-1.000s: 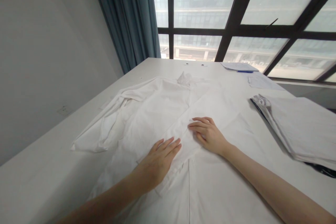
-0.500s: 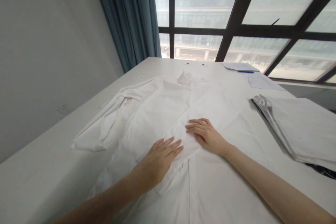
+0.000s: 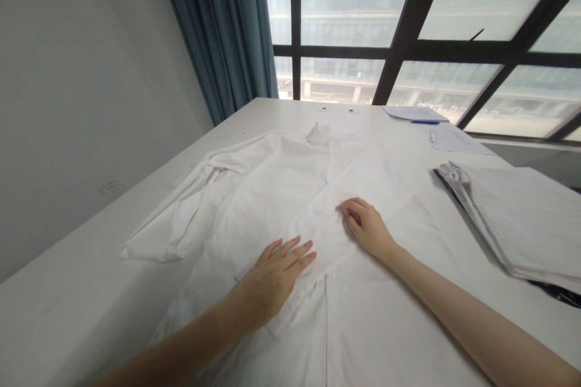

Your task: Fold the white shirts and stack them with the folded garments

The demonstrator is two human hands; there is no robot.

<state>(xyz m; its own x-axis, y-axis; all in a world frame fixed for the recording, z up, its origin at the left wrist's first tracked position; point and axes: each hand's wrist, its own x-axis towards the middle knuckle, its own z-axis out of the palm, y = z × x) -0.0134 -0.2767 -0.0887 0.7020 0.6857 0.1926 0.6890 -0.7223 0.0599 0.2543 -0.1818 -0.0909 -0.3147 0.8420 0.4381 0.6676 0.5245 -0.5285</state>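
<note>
A long white garment [image 3: 267, 193] with a collar at the far end lies spread on the white table [image 3: 82, 290]. One sleeve is bent out to the left, and a front edge runs slantwise across the body. My left hand [image 3: 272, 284] rests flat on the cloth near the middle, fingers spread. To its right, my right hand [image 3: 367, 230] has curled fingers, their tips drawn together on the slanting front edge. The cloth looks pinched there, though the curled fingers partly hide it.
On the right lies a folded whitish cloth item [image 3: 526, 217] with something dark beneath it. Papers [image 3: 415, 113] and a blue pen [image 3: 425, 123] are at the far right of the table. A wall [image 3: 91, 72] borders the left side; a blue curtain [image 3: 222, 30] and windows stand behind.
My right hand has shifted slightly to the right, and its outstretched fingers have curled in at the cloth. My left hand has stayed in place.
</note>
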